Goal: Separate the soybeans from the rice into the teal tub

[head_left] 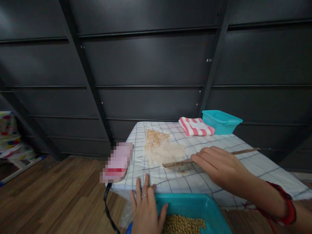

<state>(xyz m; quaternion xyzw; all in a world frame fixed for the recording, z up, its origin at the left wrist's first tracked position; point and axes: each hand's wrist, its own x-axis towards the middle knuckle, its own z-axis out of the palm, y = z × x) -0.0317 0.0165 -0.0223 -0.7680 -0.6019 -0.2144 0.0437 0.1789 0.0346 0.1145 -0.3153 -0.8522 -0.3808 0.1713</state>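
Note:
My left hand [145, 206] grips the near left corner of a turquoise tray [207, 208] holding yellow beans [184, 225]; its fingers reach up against the table edge. My right hand [216, 164] lies over a long thin wooden stick [175, 163] on the checked tablecloth [219, 146], fingers closed on it. The stick's left end touches a pile of white rice [165, 151] mixed with yellow grains [154, 136] at its far side. A few loose yellow grains lie just under the stick.
A red-and-white striped cloth [196, 126] and a second turquoise tray [221, 121] sit at the table's far edge. A blurred pink object [117, 162] hangs off the left side with a black strap. Dark panelled wall behind; wooden floor left.

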